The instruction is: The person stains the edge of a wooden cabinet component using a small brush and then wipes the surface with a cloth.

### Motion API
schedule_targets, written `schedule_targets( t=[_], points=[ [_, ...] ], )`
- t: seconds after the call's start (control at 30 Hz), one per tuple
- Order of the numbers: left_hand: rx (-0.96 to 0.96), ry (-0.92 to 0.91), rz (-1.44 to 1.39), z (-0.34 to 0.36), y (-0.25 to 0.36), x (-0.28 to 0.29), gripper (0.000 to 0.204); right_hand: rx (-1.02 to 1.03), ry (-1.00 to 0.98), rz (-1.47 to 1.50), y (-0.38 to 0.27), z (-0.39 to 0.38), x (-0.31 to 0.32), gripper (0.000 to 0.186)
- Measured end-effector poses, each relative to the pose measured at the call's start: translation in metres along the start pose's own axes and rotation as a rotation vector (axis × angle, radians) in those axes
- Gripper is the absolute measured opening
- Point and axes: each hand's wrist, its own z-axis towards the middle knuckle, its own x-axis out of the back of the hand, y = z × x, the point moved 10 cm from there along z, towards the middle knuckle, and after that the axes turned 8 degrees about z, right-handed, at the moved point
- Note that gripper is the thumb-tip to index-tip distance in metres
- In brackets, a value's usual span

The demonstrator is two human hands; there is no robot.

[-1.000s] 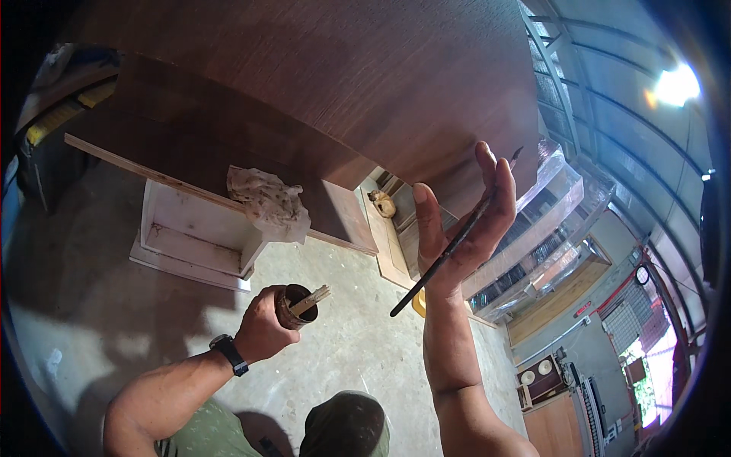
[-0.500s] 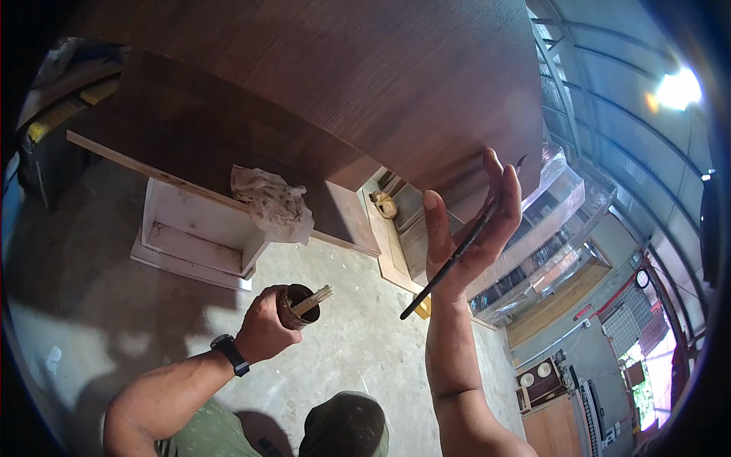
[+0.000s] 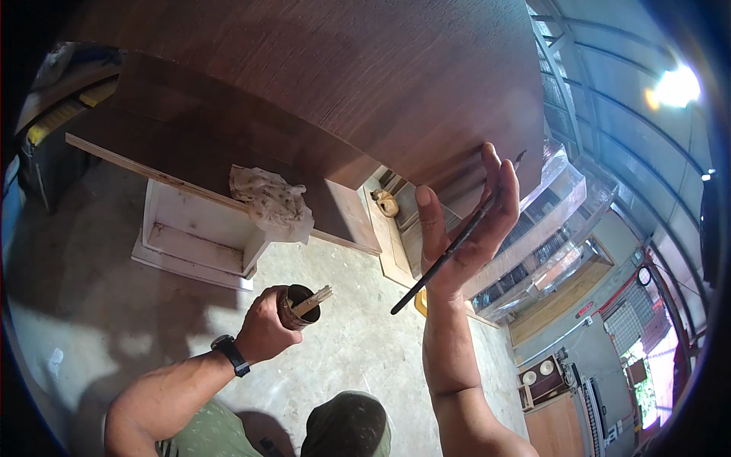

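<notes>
My left hand (image 3: 266, 329) is wrapped round a small brown-stained can (image 3: 286, 314). A pale, frayed wooden stick (image 3: 314, 302) leans out over its rim. Raised at the right, my right hand (image 3: 474, 228) has a thin, dark-handled paintbrush (image 3: 426, 279) threaded between its fingers, bristles up; thumb and fingers are spread. Its raised fingertips are at the lower right part of a large dark brown wooden panel (image 3: 358, 84); whether they touch it I cannot tell. A crumpled, brown-stained cloth or paper (image 3: 272, 204) hangs over the edge of a brown board (image 3: 179, 148) below.
Under the board stands a white open box (image 3: 199, 228) on the concrete floor (image 3: 365, 320). A small tan animal (image 3: 384, 203) lies curled on the far side. Plastic-wrapped furniture (image 3: 544, 221) stands at the right, with a speaker-like box (image 3: 542, 378) farther down.
My right hand has shifted slightly left and up, and the paintbrush's lower end has swung a little to the left. My left hand and the can stay almost where they were.
</notes>
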Motion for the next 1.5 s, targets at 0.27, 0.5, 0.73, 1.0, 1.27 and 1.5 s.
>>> schedule_targets(
  t=[0.27, 0.5, 0.73, 1.0, 1.27, 1.5],
  points=[
    [-0.019, -0.020, 0.001, 0.001, 0.001, 0.000, 0.062, -0.012, 0.013, -0.036, -0.001, -0.001, -0.002, 0.084],
    [-0.030, -0.011, 0.023, 0.002, 0.001, 0.000, 0.063, -0.031, 0.030, 0.024, 0.004, -0.005, -0.001, 0.086],
    [-0.052, -0.005, 0.051, 0.001, 0.010, 0.008, 0.063, -0.034, 0.050, 0.047, 0.005, -0.006, -0.003, 0.084],
    [-0.063, 0.014, 0.068, 0.002, 0.002, 0.004, 0.059, -0.045, 0.072, 0.034, 0.006, -0.007, -0.003, 0.081],
    [-0.072, 0.016, 0.007, 0.003, 0.020, 0.013, 0.045, -0.054, 0.077, 0.062, 0.003, -0.007, -0.004, 0.081],
    [-0.073, 0.019, -0.005, 0.003, 0.028, 0.017, 0.039, -0.074, 0.107, 0.060, 0.006, -0.008, -0.002, 0.079]
  ],
)
